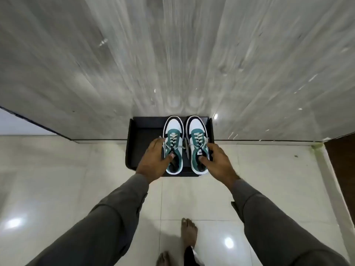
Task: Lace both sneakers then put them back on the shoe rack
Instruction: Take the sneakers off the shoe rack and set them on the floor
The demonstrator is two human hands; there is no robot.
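Clerk: Listing item one: left sneaker [172, 144] and right sneaker [197, 144], both laced, bows showing, set side by side on the shoe rack [142, 143], toes toward the wall [172, 54].

Checker: Status of task?

Clerk: Lacing appears done on both. Placement looks nearly done; both soles seem to sit on the rack's black shelf. Release of the hands is what remains, by the look of it.

Checker: Hands?

Clerk: Left hand [153, 162] grips the left sneaker, thumb curled into the collar, fingers along its outer side. Right hand [217, 160] holds the right sneaker the same way, thumb in the opening. Hands well apart, one per shoe.

Checker: Materials?

Clerk: Sneakers: white toe panels, black overlays, teal around the eyelets and heel, smooth finish; flat off-white laces; thick pale soles. Rack: matt black tray shape, low raised side walls, rounded corners. Wall: grey streaked, glossy, blurred. Floor [57, 179]: cream tiles, polished, lamp glare. Sleeves grey, woven. Bare feet [189, 233] on the tiles.
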